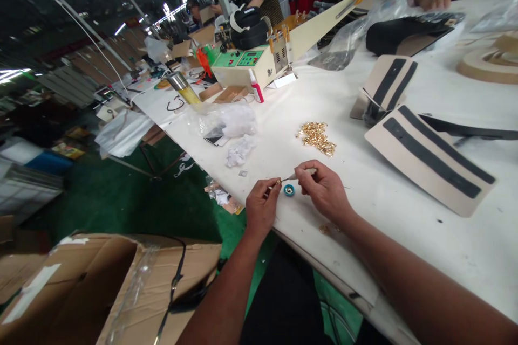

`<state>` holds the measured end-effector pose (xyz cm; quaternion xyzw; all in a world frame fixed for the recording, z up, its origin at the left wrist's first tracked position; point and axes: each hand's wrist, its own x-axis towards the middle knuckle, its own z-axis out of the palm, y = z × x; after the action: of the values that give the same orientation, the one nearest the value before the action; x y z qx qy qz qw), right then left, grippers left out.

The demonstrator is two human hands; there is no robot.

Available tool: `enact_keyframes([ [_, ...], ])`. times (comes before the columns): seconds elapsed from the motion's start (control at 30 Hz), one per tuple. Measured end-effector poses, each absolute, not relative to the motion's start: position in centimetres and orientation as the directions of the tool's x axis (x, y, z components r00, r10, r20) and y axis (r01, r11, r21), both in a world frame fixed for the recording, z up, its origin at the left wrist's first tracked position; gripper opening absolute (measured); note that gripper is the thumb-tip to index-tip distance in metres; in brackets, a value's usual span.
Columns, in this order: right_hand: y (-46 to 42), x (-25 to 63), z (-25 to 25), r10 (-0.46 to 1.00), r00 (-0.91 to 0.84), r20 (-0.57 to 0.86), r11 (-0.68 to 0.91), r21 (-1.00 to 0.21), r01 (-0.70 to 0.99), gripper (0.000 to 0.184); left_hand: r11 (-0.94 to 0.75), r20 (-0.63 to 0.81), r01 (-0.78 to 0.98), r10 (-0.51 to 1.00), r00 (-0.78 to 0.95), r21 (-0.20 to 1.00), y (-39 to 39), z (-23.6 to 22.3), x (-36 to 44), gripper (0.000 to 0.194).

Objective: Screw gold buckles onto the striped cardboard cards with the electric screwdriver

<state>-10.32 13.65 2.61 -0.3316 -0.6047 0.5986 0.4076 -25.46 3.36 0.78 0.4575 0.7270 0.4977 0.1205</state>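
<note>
My left hand (262, 206) is closed at the table's near edge, pinching a small gold metal piece (278, 181) between thumb and fingers. In my right hand (324, 188) is a thin-tipped tool with a pale handle (304, 172), gripped like a pen. The tool's tip touches or nearly touches the gold piece; I cannot tell which. Just below the tip sits a small round blue cap (288, 190) with something pale inside. Farther up the table lies a pile of gold metal fittings (316, 137). A few more gold pieces (324, 229) lie by my right forearm.
Beige panels with black strips (431, 159) lie at the right. Crumpled white paper (240, 151) and plastic bags are on the left side. Behind stand a red-and-white bottle (256, 87) and a cream machine (245, 67). An open cardboard box (121, 280) stands below left. Other people sit beyond.
</note>
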Motion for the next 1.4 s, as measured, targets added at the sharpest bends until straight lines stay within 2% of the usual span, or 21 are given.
enact_keyframes([
  [0.53,13.7,-10.3,1.9,0.877,-0.463,0.127,0.115,-0.992,-0.056,0.024,0.084,0.303,0.591,0.795,-0.525,0.803,3.4,0.5,-25.4,0.016],
  [0.67,14.1,-10.4,1.5,0.875,-0.465,0.135,0.164,-0.986,0.024,0.024,0.063,0.336,0.628,0.801,-0.496,0.776,3.4,0.1,-25.4,0.017],
  [0.87,15.4,-10.1,1.7,0.898,-0.438,0.046,0.094,-0.992,0.089,0.043,0.027,0.387,0.700,0.817,-0.427,0.714,3.3,0.1,-25.0,0.019],
  [0.93,16.0,-9.7,1.7,0.881,-0.472,0.025,0.051,-0.998,0.042,0.045,0.018,0.398,0.718,0.822,-0.406,0.696,3.1,0.5,-24.7,0.020],
  [1.03,17.1,-8.9,2.0,0.786,-0.618,0.034,-0.038,-0.994,-0.103,0.042,0.035,0.398,0.731,0.821,-0.409,0.681,2.7,1.4,-23.9,0.021],
  [1.13,17.9,-8.0,2.4,0.654,-0.752,0.083,-0.126,-0.968,-0.216,0.037,0.104,0.352,0.702,0.808,-0.473,0.705,2.5,2.7,-23.1,0.020],
  [1.2,18.3,-7.6,2.6,0.622,-0.779,0.079,-0.205,-0.944,-0.259,0.036,0.142,0.320,0.672,0.796,-0.514,0.726,2.4,3.7,-22.6,0.019],
  [1.3,19.0,-7.4,2.8,0.699,-0.715,0.015,-0.336,-0.876,-0.347,0.040,0.159,0.303,0.666,0.797,-0.522,0.729,2.5,4.7,-21.6,0.018],
  [1.4,20.0,-7.2,2.7,0.835,-0.546,-0.069,-0.356,-0.825,-0.440,0.042,0.120,0.289,0.709,0.856,-0.429,0.695,2.6,4.9,-20.3,0.015],
])
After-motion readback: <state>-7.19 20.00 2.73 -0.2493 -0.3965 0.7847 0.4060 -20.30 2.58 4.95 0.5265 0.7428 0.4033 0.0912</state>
